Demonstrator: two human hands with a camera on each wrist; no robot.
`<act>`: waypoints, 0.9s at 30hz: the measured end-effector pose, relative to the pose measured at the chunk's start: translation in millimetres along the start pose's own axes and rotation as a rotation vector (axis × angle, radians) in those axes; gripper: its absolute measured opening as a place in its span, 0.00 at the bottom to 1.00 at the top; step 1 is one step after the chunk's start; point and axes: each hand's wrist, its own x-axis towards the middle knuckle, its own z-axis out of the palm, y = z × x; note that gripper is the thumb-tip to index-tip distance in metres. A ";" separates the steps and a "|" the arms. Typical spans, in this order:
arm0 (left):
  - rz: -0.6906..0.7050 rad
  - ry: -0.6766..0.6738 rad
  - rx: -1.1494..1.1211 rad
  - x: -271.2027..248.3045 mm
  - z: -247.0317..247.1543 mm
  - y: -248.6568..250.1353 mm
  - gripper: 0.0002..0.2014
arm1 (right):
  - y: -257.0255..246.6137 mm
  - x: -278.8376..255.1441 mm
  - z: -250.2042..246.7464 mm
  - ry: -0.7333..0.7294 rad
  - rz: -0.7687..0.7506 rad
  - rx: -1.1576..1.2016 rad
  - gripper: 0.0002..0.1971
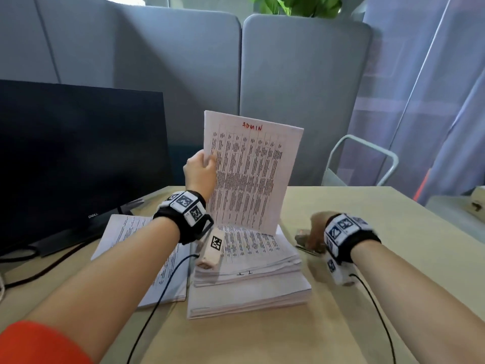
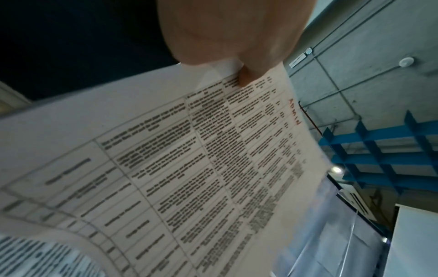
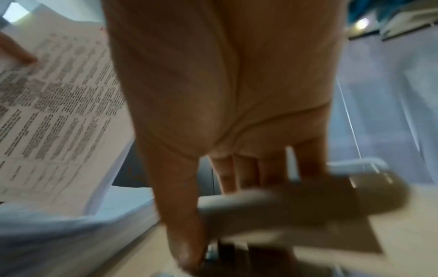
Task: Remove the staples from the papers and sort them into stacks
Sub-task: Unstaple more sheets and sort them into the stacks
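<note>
My left hand (image 1: 200, 166) pinches the left edge of a printed paper set (image 1: 252, 174) headed "ADMIN" in red and holds it upright above the thick main stack (image 1: 249, 285). In the left wrist view the thumb of my left hand (image 2: 237, 37) presses on that set (image 2: 189, 168). A thinner stack (image 1: 123, 240) lies to the left. My right hand (image 1: 319, 227) is down on the table right of the stack, on a metal staple remover (image 1: 301, 239). The blurred right wrist view shows the right hand (image 3: 225, 93) with thumb in front and fingers behind the grey staple remover (image 3: 272, 209).
A dark monitor (image 1: 78, 158) stands at the left on the beige table (image 1: 380, 245), with cables along its left edge. Grey partitions rise behind. A white chair frame (image 1: 367, 158) sits beyond the table's far edge, and a small box (image 1: 477, 200) shows at the right.
</note>
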 end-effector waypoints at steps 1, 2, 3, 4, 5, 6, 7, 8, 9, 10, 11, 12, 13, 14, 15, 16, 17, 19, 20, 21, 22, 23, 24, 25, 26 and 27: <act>-0.004 0.001 0.020 3.0 1.4 1.4 0.13 | 0.2 -0.8 5.4 -0.021 -0.005 0.050 0.24; -0.013 0.001 0.034 5.7 2.5 1.7 0.15 | 0.4 -1.9 8.6 -0.031 -0.011 0.110 0.22; -0.020 -0.003 0.042 7.7 3.4 1.4 0.15 | 1.2 -4.7 8.9 -0.002 0.002 0.161 0.19; -0.026 -0.014 0.043 8.7 3.5 1.7 0.15 | 4.4 -3.1 8.5 0.056 0.029 0.229 0.17; -0.027 -0.028 0.043 8.8 3.6 2.2 0.16 | 8.7 -3.8 6.0 0.125 0.059 0.327 0.18; -0.024 -0.042 0.049 8.6 3.6 2.9 0.16 | 13.8 -2.4 2.0 0.196 0.095 0.455 0.18; -0.011 -0.051 0.053 7.9 3.5 5.0 0.16 | 17.9 -3.9 -5.0 0.284 0.119 0.599 0.17; 0.002 -0.062 0.054 6.7 3.2 8.0 0.16 | 20.7 -6.3 -15.4 0.388 0.137 0.748 0.16; 0.017 -0.073 0.056 6.0 3.8 10.9 0.16 | 21.0 -10.6 -29.8 0.520 0.142 0.910 0.17; 0.028 -0.089 0.053 5.6 5.0 14.2 0.16 | 19.2 -16.5 -47.6 0.680 0.136 1.064 0.20; 0.035 -0.107 0.045 5.6 7.6 17.0 0.16 | 16.5 -19.4 -69.2 0.830 0.134 1.224 0.22; 0.039 -0.124 0.037 5.5 11.0 20.3 0.15 | 12.1 -22.6 -90.6 0.962 0.117 1.387 0.22; 0.043 -0.136 0.031 5.2 14.9 24.0 0.15 | 6.3 -27.5 -113.8 1.051 0.078 1.558 0.22; 0.049 -0.146 0.029 4.4 19.0 28.1 0.15 | 0.3 -33.6 -135.1 1.120 0.009 1.728 0.22; 0.060 -0.155 0.029 3.3 23.1 32.1 0.15 | -4.8 -36.2 -153.6 1.162 -0.036 1.872 0.20; 0.075 -0.166 0.029 2.0 26.8 36.4 0.15 | -11.3 -43.0 -169.7 1.188 -0.094 2.009 0.16; 0.097 -0.179 0.031 0.6 30.3 41.9 0.15 | -18.1 -47.9 -186.0 1.199 -0.135 2.095 0.12; 0.142 -0.201 0.041 -2.1 36.2 53.1 0.15 | -34.6 -53.5 -207.8 1.195 -0.162 2.078 0.10; 0.158 -0.212 0.042 -3.6 38.3 58.8 0.15 | -43.8 -54.3 -213.2 1.166 -0.195 2.030 0.11; 0.170 -0.215 0.043 -4.1 40.6 63.5 0.16 | -50.8 -50.9 -215.5 1.140 -0.226 1.998 0.12; 0.178 -0.212 0.047 -4.7 42.5 67.9 0.18 | -58.7 -49.8 -217.8 1.122 -0.265 1.992 0.13; 0.181 -0.209 0.047 -5.7 44.3 71.7 0.19 | -64.0 -49.0 -218.1 1.102 -0.279 1.971 0.13; 0.181 -0.211 0.043 -6.9 45.8 74.7 0.19 | -67.7 -47.1 -219.0 1.095 -0.298 1.948 0.14; 0.184 -0.214 0.039 -8.5 47.1 76.9 0.20 | -70.1 -46.9 -220.6 1.084 -0.321 1.918 0.14; 0.188 -0.218 0.038 -10.8 48.2 79.1 0.20 | -72.5 -48.4 -222.8 1.083 -0.337 1.882 0.14; 0.195 -0.222 0.036 -12.7 49.3 80.9 0.20 | -73.4 -47.4 -225.1 1.075 -0.339 1.849 0.14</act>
